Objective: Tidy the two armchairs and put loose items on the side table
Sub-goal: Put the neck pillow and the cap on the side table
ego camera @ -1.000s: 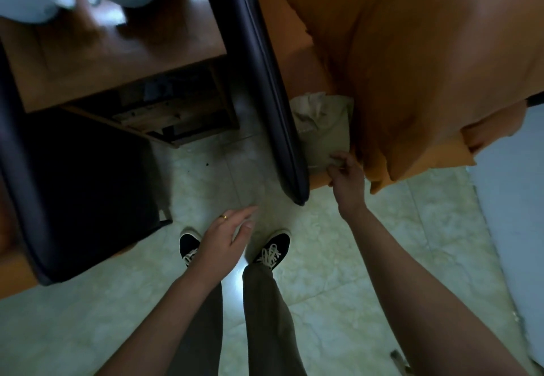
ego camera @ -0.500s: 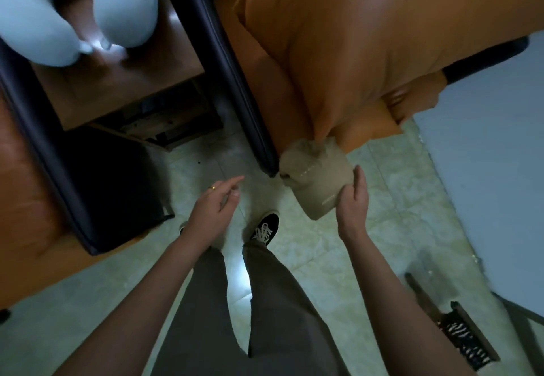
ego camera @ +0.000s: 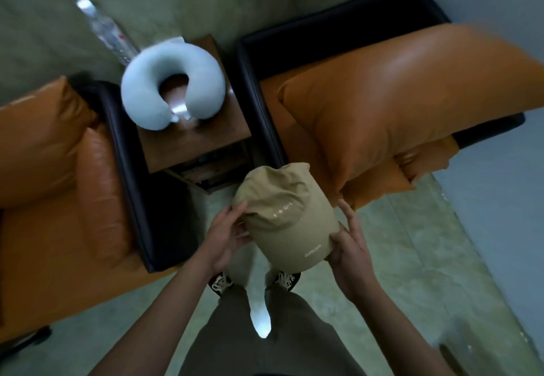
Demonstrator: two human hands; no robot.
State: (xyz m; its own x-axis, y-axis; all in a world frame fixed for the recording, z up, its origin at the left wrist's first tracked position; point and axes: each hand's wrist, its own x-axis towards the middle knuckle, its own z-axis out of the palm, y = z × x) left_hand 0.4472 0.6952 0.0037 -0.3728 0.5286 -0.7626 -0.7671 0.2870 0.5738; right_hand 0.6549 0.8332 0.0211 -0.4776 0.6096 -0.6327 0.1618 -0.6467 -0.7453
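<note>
**Tan cap held in both hands, short of the tabletop**

Tan cloth fills the gap between the two hands: the cap (ego camera: 284,222) is held over the floor, in front of the tabletop's (ego camera: 206,143) near edge and between the two armchairs. The left hand (ego camera: 226,234) curls round the crown's side. The right hand (ego camera: 348,246) grips the brim's edge, thumb on top.

Beyond the cap, a pale neck pillow (ego camera: 170,84) covers most of the tabletop, leaving bare wood only along the near edge and near right corner. A clear bottle (ego camera: 106,31) rises at the far left corner. The right chair (ego camera: 256,95) carries a big orange cushion (ego camera: 412,104) that overhangs its front. The left chair (ego camera: 59,169) has its own orange cushions.

Likely trouble is room. Set on that narrow bare strip, the cap may overhang the edge and slide to the floor. Pushing it further in could shove the pillow against the bottle and tip it. A hard squeeze would also crush the soft crown.

The bottle's base is hidden behind the pillow, so I cannot tell whether it stands on the tabletop. The cap's lettering is too small to read, the shelf under the tabletop is dark, and the left chair is cut off by the frame.
</note>
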